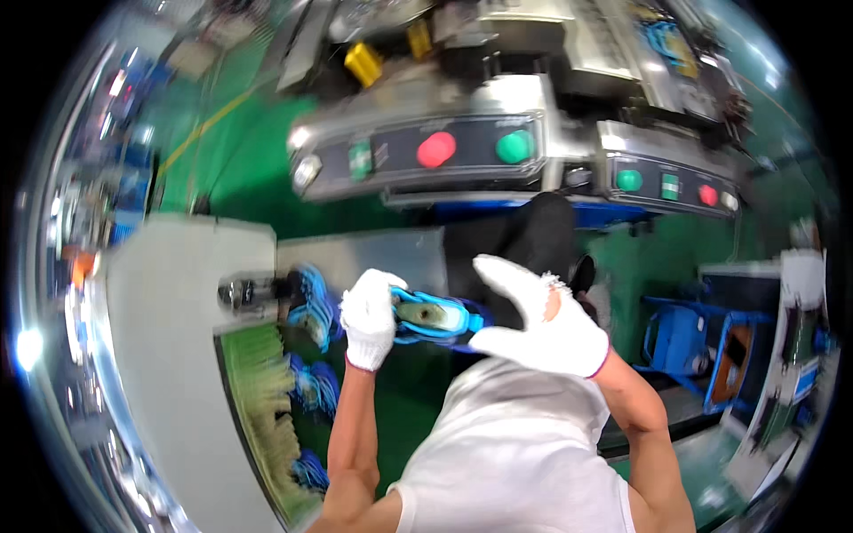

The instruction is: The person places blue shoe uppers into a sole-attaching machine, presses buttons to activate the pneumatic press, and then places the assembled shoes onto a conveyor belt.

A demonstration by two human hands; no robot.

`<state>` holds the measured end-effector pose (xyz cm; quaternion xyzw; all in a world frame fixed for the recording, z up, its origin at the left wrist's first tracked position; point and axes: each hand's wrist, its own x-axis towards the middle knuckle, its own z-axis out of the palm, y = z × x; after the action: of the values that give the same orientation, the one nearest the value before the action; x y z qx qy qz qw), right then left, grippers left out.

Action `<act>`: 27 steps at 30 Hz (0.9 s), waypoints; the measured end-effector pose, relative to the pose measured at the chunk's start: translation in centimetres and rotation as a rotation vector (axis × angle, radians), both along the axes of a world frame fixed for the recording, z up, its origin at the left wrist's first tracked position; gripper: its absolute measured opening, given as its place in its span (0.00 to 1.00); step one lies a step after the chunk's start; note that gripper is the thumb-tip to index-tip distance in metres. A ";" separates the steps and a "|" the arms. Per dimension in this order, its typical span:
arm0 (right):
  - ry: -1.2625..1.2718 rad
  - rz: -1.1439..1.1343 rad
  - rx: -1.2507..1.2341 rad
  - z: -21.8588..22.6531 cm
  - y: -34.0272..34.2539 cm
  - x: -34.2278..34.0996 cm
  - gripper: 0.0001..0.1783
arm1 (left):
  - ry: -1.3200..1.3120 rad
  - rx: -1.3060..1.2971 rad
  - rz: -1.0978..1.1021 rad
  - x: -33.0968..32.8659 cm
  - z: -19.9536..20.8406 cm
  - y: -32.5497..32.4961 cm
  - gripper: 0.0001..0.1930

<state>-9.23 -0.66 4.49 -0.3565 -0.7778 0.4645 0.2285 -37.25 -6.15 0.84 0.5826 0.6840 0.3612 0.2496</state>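
A blue shoe upper [434, 317] lies level in front of my body, its pale inside facing up. My left hand [367, 318], in a white knit glove, is closed on its left end. My right hand [548, 322], in a matching glove with a frayed hole showing skin, is at the upper's right end. Its thumb and fingers are spread apart; I cannot tell whether it touches the upper. Just left of my left hand, another blue shoe upper [313, 306] sits on a dark metal fitting [253, 291] of the grey machine.
The grey machine [169, 320] stands at left, with a bristle strip [258, 409] and several blue shoe uppers [311, 387] along its side. Ahead are two control panels [418, 153] [668, 185] with red and green buttons. A blue stool [680, 338] stands at right on green floor.
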 end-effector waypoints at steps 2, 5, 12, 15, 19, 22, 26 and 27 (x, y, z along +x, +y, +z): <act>-0.172 -0.008 0.287 0.7 0.5 0.9 0.49 | 0.252 0.215 -0.341 4.4 2.5 5.1 0.09; -0.236 -0.196 0.167 1.2 1.9 2.8 0.44 | 0.450 0.436 -0.714 12.2 7.3 11.4 0.07; 0.489 -0.878 -0.375 -0.3 -2.2 16.2 0.34 | 0.241 0.694 -0.903 27.3 14.1 22.8 0.24; 0.992 -1.005 -0.656 -3.2 -5.5 19.2 0.37 | 0.246 0.682 -0.788 30.5 11.4 32.4 0.26; 1.189 -1.237 -0.532 -6.9 -6.1 21.1 0.37 | 0.272 0.524 -0.634 35.6 7.0 46.4 0.30; 1.060 -1.355 -0.578 -12.4 -7.1 23.8 0.42 | 0.203 0.319 -0.470 40.9 5.4 53.7 0.34; 1.152 -1.439 -0.655 -11.4 -5.1 25.2 0.39 | 0.166 0.223 -0.424 44.6 0.7 60.7 0.27; 1.095 -1.472 -0.717 -12.7 -6.1 25.4 0.38 | 0.238 0.364 -0.397 45.1 -0.5 61.5 0.22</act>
<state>16.18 -6.81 -8.18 -0.5356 0.0384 0.5156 0.6677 7.83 55.38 0.31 0.7784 0.5050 0.3514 0.1248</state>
